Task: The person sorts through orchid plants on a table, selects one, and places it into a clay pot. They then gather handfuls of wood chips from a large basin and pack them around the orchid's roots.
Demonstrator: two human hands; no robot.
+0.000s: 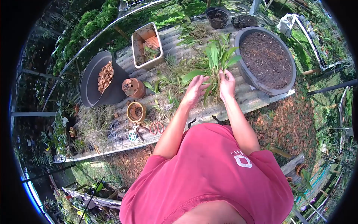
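Note:
A leafy green plant with long strap-like leaves stands upright over the near part of the table. My right hand is closed on its lower stems, thumb and fingers pinched together just under the leaves. On the plant's other side, my left hand has its fingers apart, the tips right at the lower leaves. Thin roots or dry stems hang below the right hand's grip. Beside my right hand stands a wide dark pot filled with brown mulch.
On the corrugated table lie tangled dry roots, red-handled scissors and pruners. A black pot of bark chunks, an upturned terracotta pot, a small clay pot and a rectangular planter stand left. Black pots sit behind.

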